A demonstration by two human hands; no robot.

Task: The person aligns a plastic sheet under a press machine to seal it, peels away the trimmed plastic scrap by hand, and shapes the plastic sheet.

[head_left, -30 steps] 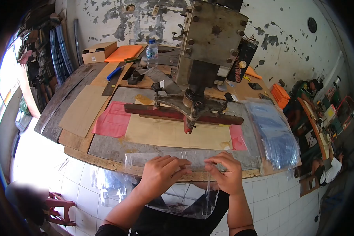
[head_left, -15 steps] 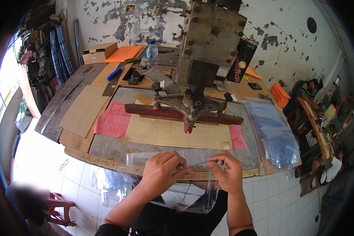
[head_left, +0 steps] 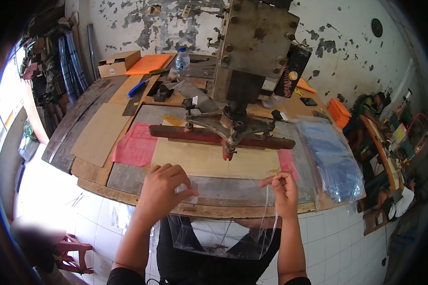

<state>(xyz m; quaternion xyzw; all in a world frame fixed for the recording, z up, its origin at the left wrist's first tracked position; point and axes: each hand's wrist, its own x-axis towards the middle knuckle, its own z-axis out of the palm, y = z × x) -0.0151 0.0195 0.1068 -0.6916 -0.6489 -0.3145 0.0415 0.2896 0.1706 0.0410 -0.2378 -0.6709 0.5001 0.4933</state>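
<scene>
- My left hand (head_left: 169,187) pinches one side of the clear film (head_left: 218,240) between thumb and fingers, near the front edge of the surface (head_left: 104,188).
- My right hand (head_left: 283,192) pinches the film's other side, thumb against fingers; the hands are well apart.
- The film hangs between them, its upper part at the surface's front edge and its lower part over my lap.
- A red stool (head_left: 78,251) stands on the floor by the front left corner.
- Past my hands, the yellow sheet (head_left: 204,166) lies towards the middle, with pink material (head_left: 135,147) showing at both its ends.
- A bluish film stack (head_left: 325,154) lies along the right edge.
- Brown card (head_left: 97,137) lies near the left edge.
- The press (head_left: 257,47) stands behind, its red bar (head_left: 266,143) across the yellow sheet; I cannot tell whether they touch.
- Towards the back left corner are a blue-handled tool (head_left: 137,89), a box (head_left: 119,64) and orange material (head_left: 150,64), with a bottle (head_left: 182,62) beside it.
- A phone (head_left: 308,101) lies towards the back right.
- Farther right, a person (head_left: 370,107) leans over another bench (head_left: 380,149).
</scene>
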